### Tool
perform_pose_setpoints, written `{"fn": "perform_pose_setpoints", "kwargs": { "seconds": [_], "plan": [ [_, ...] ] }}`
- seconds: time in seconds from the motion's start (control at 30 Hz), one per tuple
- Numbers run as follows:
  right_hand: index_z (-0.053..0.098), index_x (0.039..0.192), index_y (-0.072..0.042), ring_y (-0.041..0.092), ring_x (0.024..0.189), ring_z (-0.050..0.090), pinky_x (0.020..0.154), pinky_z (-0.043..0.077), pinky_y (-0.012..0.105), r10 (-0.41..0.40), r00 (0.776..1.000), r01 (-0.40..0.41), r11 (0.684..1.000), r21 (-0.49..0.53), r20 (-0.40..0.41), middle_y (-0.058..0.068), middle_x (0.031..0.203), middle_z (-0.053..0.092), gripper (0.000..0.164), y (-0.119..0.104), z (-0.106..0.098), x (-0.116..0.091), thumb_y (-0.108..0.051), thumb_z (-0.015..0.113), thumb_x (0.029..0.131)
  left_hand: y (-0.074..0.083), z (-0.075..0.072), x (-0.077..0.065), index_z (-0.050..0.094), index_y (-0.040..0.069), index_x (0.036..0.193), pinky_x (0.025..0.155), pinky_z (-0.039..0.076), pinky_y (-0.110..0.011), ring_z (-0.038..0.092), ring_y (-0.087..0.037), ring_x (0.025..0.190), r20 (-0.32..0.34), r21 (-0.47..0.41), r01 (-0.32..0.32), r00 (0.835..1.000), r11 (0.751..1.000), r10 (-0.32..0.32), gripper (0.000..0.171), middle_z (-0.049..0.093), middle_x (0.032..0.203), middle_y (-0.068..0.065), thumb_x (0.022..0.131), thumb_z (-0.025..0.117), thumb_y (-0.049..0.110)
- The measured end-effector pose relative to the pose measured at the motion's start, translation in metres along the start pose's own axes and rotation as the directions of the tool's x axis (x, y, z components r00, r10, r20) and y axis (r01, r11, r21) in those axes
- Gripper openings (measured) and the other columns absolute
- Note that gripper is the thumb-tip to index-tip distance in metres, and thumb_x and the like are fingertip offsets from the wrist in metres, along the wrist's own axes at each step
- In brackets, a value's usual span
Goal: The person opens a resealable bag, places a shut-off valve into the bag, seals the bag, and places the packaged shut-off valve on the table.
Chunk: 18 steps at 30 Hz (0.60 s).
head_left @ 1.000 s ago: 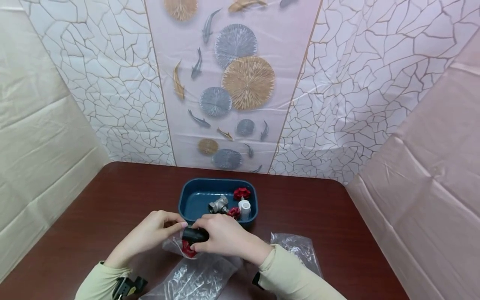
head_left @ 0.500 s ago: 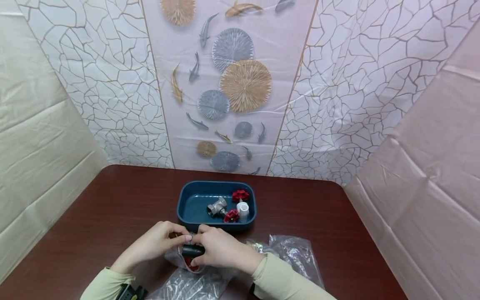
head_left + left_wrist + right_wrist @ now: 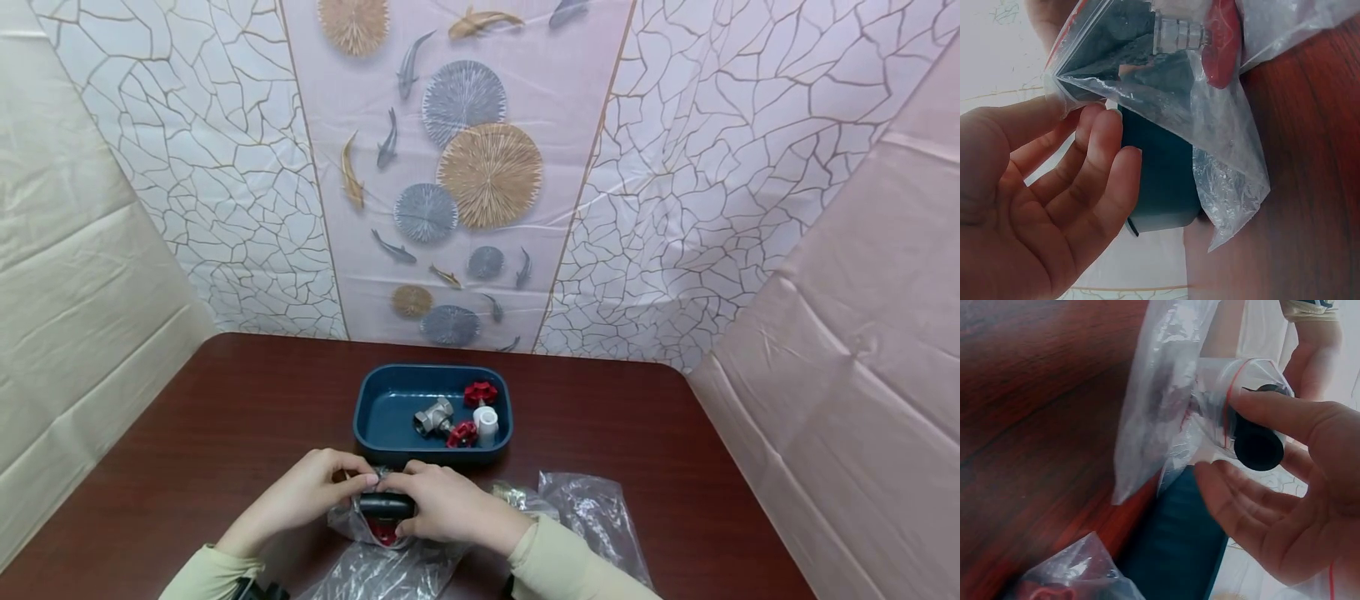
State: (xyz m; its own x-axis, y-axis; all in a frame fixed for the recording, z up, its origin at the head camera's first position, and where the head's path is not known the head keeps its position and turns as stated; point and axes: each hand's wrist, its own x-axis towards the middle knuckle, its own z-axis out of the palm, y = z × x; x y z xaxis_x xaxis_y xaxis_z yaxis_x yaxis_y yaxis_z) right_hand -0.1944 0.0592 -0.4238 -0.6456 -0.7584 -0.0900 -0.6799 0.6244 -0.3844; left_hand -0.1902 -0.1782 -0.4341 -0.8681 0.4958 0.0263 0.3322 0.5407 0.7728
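Observation:
My left hand pinches the mouth of a clear zip bag between thumb and fingers, just in front of the blue tray. Inside it, the left wrist view shows a metal valve body with a red handwheel. My right hand grips a short black pipe fitting, lying crosswise at the bag's mouth. Its round open end faces the right wrist camera, next to the bag's red zip line. Part of the fitting is hidden behind my right fingers.
The blue tray holds a metal valve with a red handwheel, another red handwheel and a white pipe fitting. A clear bag lies in front of my hands. More plastic bags lie to the right.
Both hands have come nearer the body and lower in the head view, away from the tray. The black fitting now lies level at the bag's mouth, still in my right hand.

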Motion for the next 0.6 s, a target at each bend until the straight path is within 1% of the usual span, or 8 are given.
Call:
{"fn": "perform_pose_setpoints", "kwargs": {
  "seconds": [0.17,0.3,0.4,0.47,0.53,0.6],
  "plan": [
    [0.06,0.137,-0.024,0.007,0.103,0.062,0.08,0.052,0.022,-0.037,0.999,0.038,0.999,0.006,-0.007,0.0,0.122,0.065,0.055,0.003,0.002,-0.002,-0.021,0.081,0.087,-0.001,0.001,0.0,0.076,0.02,0.098,0.053,0.046,-0.026,0.055,-0.009,0.059,-0.003,-0.012,0.008,1.0,1.0,-0.008,0.017,0.065,0.08,0.006,0.1,0.064,0.033],
    [0.057,0.139,-0.022,0.007,0.107,0.062,0.082,0.051,0.021,-0.093,0.995,0.094,0.996,0.012,-0.023,0.002,0.125,0.065,0.055,0.006,0.004,-0.003,-0.016,0.079,0.089,-0.001,0.002,-0.001,0.076,0.02,0.098,0.053,0.046,-0.026,0.055,-0.008,0.059,-0.013,-0.006,0.015,1.0,1.0,-0.015,0.019,0.066,0.081,0.007,0.099,0.064,0.035],
    [0.052,0.139,-0.022,0.007,0.108,0.061,0.083,0.05,0.021,-0.123,0.991,0.125,0.991,0.05,-0.046,0.005,0.126,0.065,0.057,0.008,0.006,-0.004,-0.01,0.077,0.09,0.001,0.003,-0.003,0.075,0.019,0.101,0.054,0.047,-0.026,0.055,-0.006,0.061,-0.017,0.015,0.013,1.0,1.0,-0.013,0.022,0.067,0.082,0.008,0.098,0.066,0.038],
    [0.049,0.139,-0.023,0.006,0.103,0.062,0.079,0.05,0.02,-0.129,0.99,0.134,0.988,0.084,-0.063,0.006,0.125,0.066,0.06,0.008,0.007,-0.006,-0.007,0.077,0.089,0.003,0.003,-0.006,0.075,0.016,0.105,0.054,0.047,-0.026,0.055,-0.006,0.062,-0.012,0.029,0.02,1.0,0.999,-0.02,0.026,0.066,0.082,0.008,0.097,0.067,0.04],
    [0.046,0.14,-0.025,0.004,0.09,0.063,0.072,0.049,0.018,-0.123,0.989,0.132,0.984,0.118,-0.077,0.005,0.119,0.068,0.063,0.009,0.007,-0.007,-0.002,0.075,0.089,0.005,0.003,-0.01,0.073,0.013,0.109,0.054,0.047,-0.027,0.056,-0.007,0.062,-0.002,0.037,0.03,1.0,0.999,-0.03,0.033,0.065,0.081,0.008,0.095,0.068,0.042],
    [0.043,0.141,-0.025,0.003,0.076,0.06,0.064,0.046,0.016,-0.111,0.99,0.122,0.984,0.131,-0.092,0.003,0.107,0.07,0.067,0.01,0.007,-0.008,0.002,0.073,0.088,0.007,0.003,-0.013,0.072,0.01,0.112,0.053,0.047,-0.027,0.056,-0.008,0.061,0.012,0.037,0.041,0.999,0.998,-0.041,0.037,0.064,0.08,0.009,0.094,0.07,0.042]
  ]
}}
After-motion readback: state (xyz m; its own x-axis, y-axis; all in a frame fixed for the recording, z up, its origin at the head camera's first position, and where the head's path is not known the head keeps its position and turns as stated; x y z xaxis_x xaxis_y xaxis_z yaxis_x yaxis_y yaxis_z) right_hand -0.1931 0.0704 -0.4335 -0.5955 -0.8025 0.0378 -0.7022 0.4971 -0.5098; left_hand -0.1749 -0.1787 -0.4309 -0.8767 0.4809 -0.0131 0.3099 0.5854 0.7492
